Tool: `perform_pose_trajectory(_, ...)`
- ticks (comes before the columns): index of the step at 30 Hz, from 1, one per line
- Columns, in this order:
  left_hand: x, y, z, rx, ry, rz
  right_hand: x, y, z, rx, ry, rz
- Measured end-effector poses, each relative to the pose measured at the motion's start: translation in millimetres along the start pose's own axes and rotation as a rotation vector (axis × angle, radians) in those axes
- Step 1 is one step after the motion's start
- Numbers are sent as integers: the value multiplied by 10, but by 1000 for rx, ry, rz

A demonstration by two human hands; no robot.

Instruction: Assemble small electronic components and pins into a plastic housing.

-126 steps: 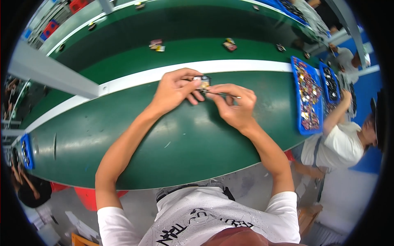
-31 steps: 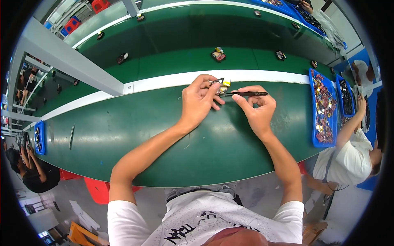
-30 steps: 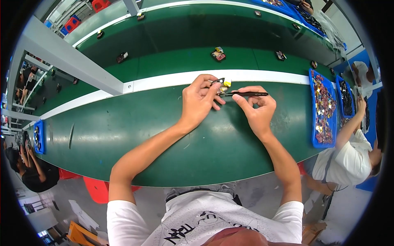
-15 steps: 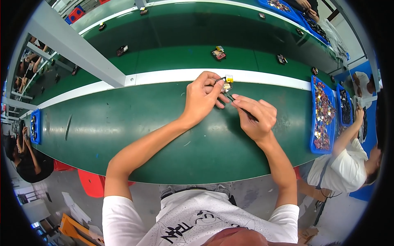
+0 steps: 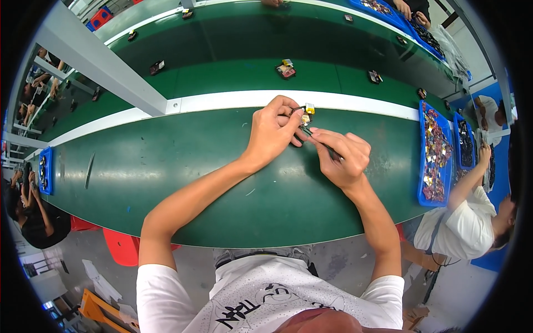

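Observation:
My left hand [image 5: 273, 130] is closed around the edge of a small electronic assembly [image 5: 305, 119] with a dark housing. A yellow-and-silver block [image 5: 310, 108], like a small battery, sticks up from its far side. From the right, my right hand [image 5: 345, 158] pinches slim dark tweezers [image 5: 306, 131], their tips at the near side of the assembly. Both hands are above the green bench, close to its far white rail. The assembly's fine parts are too small to make out, and my left fingers cover part of it.
Beyond the white rail [image 5: 233, 100], a green belt [image 5: 222, 77] carries several similar assemblies [image 5: 286, 69]. A blue tray [image 5: 425, 191] of small parts stands at the right, beside a blue tray of black pieces [image 5: 465, 143]. A grey post [image 5: 111, 61] rises at left. Other people work at both sides.
The assemblies on the belt have shifted a little left. My right hand has moved slightly left with the tweezers; my left hand keeps its hold. A hand now shows at the far top edge.

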State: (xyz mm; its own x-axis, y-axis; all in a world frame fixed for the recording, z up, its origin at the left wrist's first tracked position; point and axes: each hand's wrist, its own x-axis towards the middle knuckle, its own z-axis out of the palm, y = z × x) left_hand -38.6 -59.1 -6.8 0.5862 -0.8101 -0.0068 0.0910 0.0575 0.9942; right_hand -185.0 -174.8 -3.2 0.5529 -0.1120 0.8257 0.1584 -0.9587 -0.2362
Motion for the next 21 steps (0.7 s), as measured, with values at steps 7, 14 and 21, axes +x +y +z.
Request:
perform_pose_trajectory(7, 3, -5, -5, 16, -12, 5, 25, -29, -26, -4, -22, 24)
perform_pose_trajectory(14, 2, -12, -11, 20, -8, -1, 17, -20, -1, 13, -17, 21)
perform_pose_trajectory(21, 2, 14, -16, -34, -30, -16, 31, -58, -23, 154, 29, 320)
